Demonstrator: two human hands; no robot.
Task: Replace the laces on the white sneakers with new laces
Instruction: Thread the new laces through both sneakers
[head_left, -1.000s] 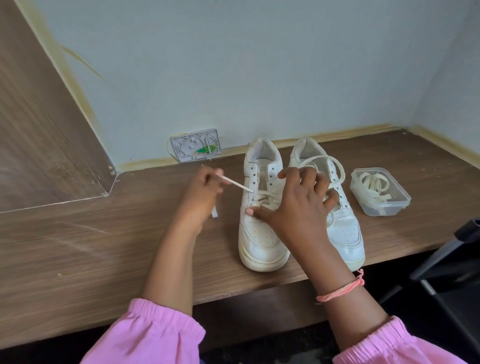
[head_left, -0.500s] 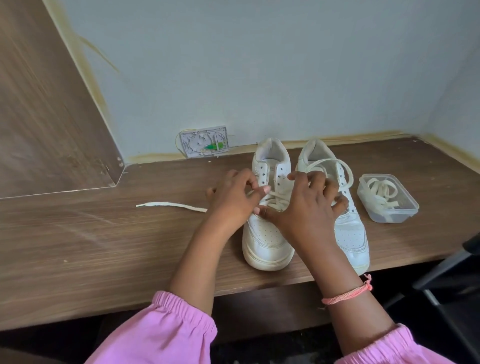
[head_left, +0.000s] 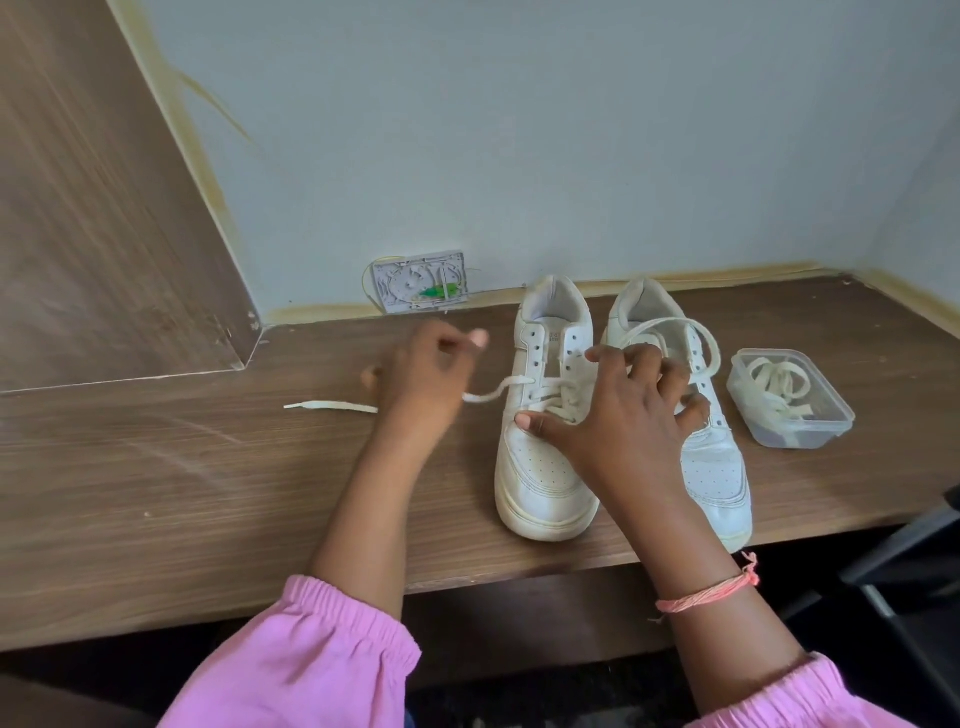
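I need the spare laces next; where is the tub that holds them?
In the head view the tub sits on the desk at the right, just beyond the right sneaker, with laces coiled inside.

Soft, even daylight; sharp at centre, blurred where a hand moves.

The pale wall (head_left: 571, 130) in the upper frame is evenly lit, and a faint sheen streaks the wooden counter (head_left: 156, 467) at lower left. Shadows are weak, with only thin dark edges under the sneakers (head_left: 545, 467). The left hand (head_left: 421, 384) is smeared by motion blur, while the right hand (head_left: 618, 426) stays crisper. Wide-angle distortion bends straight lines toward the edges, and the lower right corner falls dim.
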